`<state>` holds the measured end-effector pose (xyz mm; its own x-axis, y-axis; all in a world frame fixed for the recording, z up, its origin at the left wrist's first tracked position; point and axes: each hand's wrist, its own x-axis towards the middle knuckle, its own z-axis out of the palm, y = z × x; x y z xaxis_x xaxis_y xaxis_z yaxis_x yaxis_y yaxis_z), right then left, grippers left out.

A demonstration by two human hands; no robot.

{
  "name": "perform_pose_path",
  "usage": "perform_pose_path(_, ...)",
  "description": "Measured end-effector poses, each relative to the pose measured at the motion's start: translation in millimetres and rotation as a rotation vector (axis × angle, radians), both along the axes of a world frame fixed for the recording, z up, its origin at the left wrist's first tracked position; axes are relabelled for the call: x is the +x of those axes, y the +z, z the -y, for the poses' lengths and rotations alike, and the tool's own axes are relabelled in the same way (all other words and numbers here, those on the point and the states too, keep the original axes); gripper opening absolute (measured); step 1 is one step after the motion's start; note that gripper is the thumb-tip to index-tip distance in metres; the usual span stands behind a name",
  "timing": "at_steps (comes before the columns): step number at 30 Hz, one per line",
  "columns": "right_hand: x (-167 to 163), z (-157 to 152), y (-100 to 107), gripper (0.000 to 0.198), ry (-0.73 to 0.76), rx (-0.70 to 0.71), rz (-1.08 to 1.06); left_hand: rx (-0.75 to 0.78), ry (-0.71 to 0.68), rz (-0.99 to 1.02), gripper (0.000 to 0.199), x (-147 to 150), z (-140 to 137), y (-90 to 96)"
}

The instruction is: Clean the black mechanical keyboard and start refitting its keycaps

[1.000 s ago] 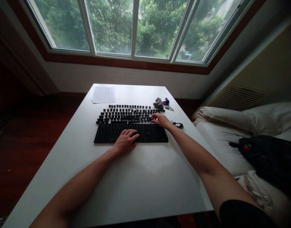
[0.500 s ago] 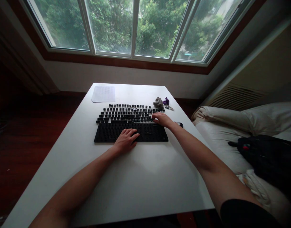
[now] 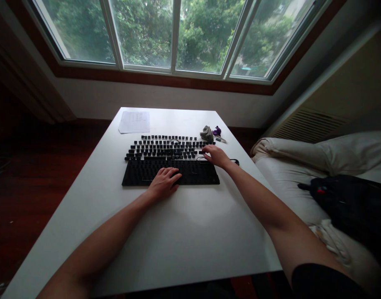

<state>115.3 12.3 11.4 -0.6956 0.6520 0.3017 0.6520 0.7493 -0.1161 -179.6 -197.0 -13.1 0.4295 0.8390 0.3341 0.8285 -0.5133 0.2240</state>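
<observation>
A black keyboard base (image 3: 137,172) with its keycaps off lies across the white table. My left hand (image 3: 163,182) rests on its front middle part, fingers spread and lying flat. Behind the base, loose black keycaps (image 3: 159,146) stand in several rows laid out like a keyboard. At the right end of those rows is my right hand (image 3: 217,156), its thumb and fingers bent around a dark keycap (image 3: 201,152). The fingertips are small in view, so the exact contact is hard to see. A thin cable (image 3: 235,161) shows just right of that wrist.
Printed paper (image 3: 134,122) lies at the table's far left. A grey cloth (image 3: 206,133), a purple cloth (image 3: 217,131) and a slim pen-like tool (image 3: 221,140) are at the back right. Beside the table, a pale sofa (image 3: 284,166) carries a black bag (image 3: 349,199).
My right hand has shifted slightly right, and its fingertips have moved off the spot they covered among the right-hand keycaps. My left hand stays on the base. The whole view has shifted slightly.
</observation>
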Motion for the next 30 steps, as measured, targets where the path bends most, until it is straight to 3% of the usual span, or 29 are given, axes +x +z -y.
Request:
perform_pose_path(4,12.1,36.2,4.2,0.02,0.01,-0.009,-0.154,-0.006,0.001,-0.009,0.045,0.8,0.0,-1.0)
perform_pose_path(13,45.5,106.4,1.4,0.018,0.03,-0.219,-0.331,-0.012,0.005,0.005,0.045,2.7,-0.4,-4.0)
perform_pose_path(22,38.6,127.5,6.2,0.016,0.202,-0.198,-0.18,-0.009,0.012,-0.003,0.046,4.6,2.4,-0.9)
perform_pose_path(30,38.9,127.0,0.8,0.02,0.187,-0.145,-0.101,-0.008,0.013,-0.009,0.046,4.1,1.5,-1.7)
